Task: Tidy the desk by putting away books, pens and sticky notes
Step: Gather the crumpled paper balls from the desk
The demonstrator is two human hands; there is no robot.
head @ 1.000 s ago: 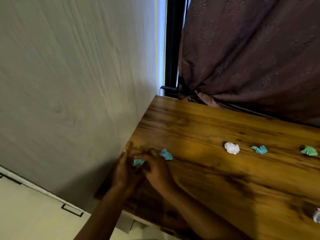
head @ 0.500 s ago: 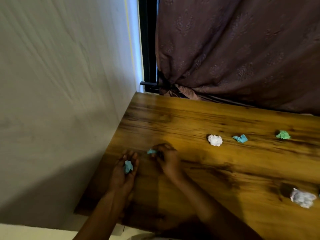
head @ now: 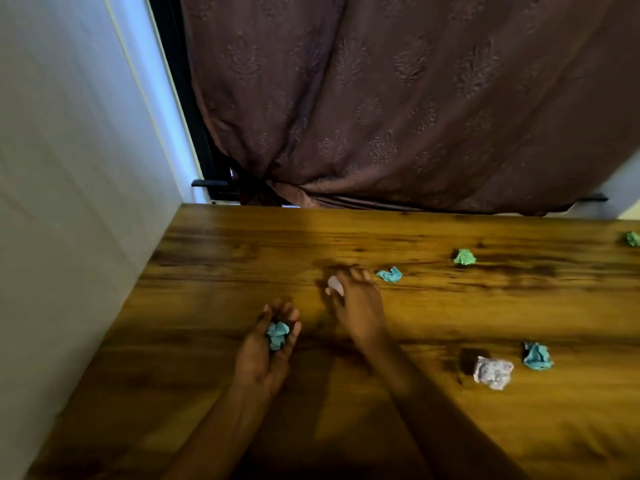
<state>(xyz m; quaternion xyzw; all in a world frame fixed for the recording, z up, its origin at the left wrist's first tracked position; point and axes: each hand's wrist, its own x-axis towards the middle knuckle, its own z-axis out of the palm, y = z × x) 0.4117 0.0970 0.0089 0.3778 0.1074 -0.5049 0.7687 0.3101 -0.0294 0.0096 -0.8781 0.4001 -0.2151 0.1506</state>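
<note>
My left hand point(head: 268, 344) lies palm up on the wooden desk point(head: 207, 306), cupping crumpled blue sticky notes point(head: 277, 335). My right hand point(head: 358, 301) reaches further in, its fingers closed around a crumpled white note point(head: 335, 285). Just right of it lies a loose blue crumpled note point(head: 390, 274). A green one point(head: 464, 257) sits beyond that, and another green one point(head: 633, 238) lies at the right edge. Nearer me on the right rest a white-grey paper ball point(head: 493, 372) and a blue ball point(head: 536, 356).
A white wall point(head: 69, 202) runs along the desk's left side. A brown curtain point(head: 398, 116) hangs behind the desk's far edge, beside a dark window frame point(head: 180, 98).
My right hand has moved right from the blue note near the left hand to the white note and closed on it. The left hand now cups more blue paper. The view has shifted right.
</note>
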